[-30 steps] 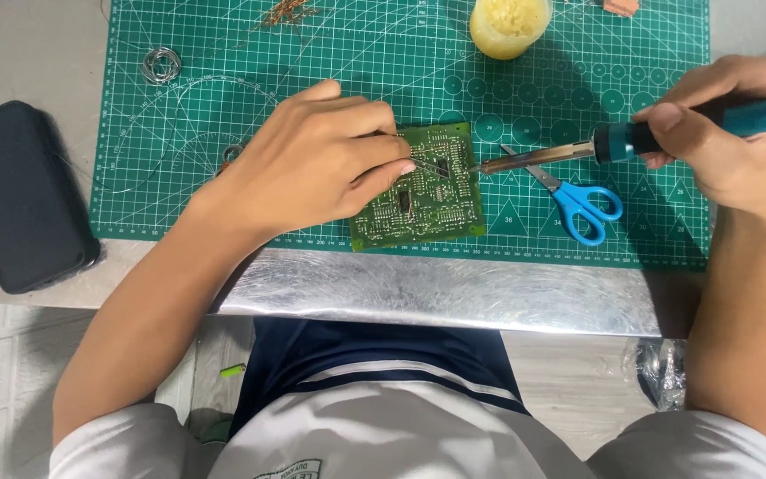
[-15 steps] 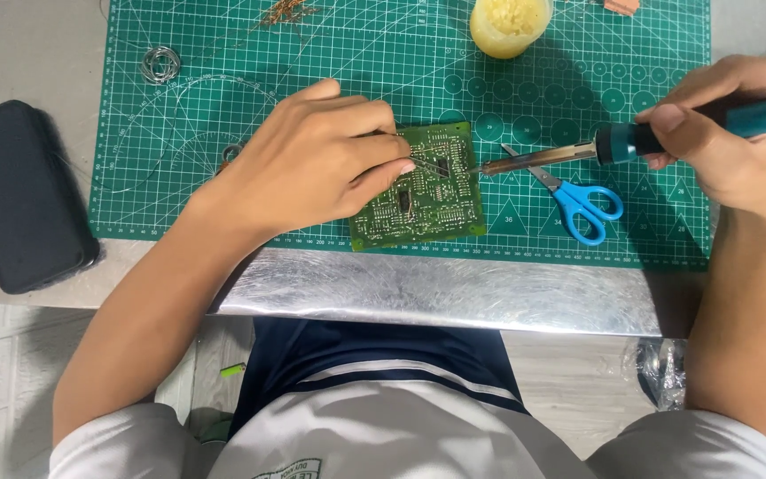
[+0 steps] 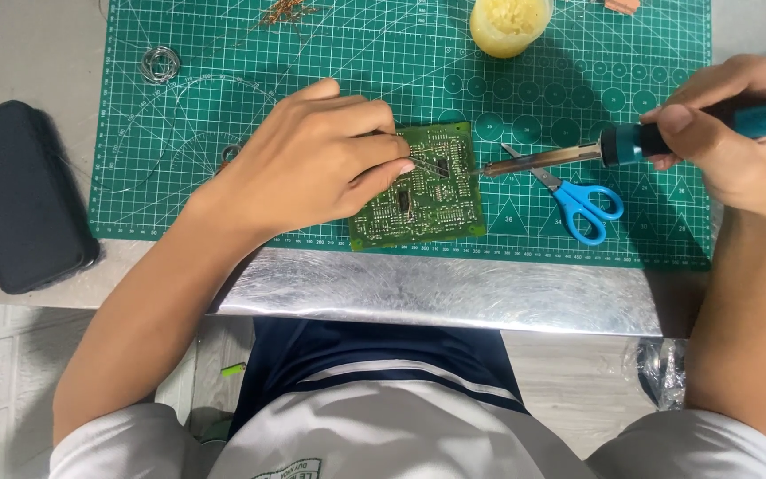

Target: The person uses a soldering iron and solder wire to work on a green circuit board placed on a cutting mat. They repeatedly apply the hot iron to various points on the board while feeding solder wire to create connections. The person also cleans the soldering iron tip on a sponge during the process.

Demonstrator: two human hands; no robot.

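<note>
Circuit board [image 3: 423, 191], green and chip-studded, lay on the green cutting mat [image 3: 223, 106] near its front edge. The left hand [image 3: 312, 164] rested on the board, fingers pinched around a thin wire. The right hand [image 3: 738, 142] gripped a teal soldering iron [image 3: 578, 155], its tip touching the board's right edge. Blue scissors [image 3: 582, 200] lay right of the board, a yellow jar [image 3: 509, 25] beyond it, a dark case [image 3: 15, 195] far to its left.
</note>
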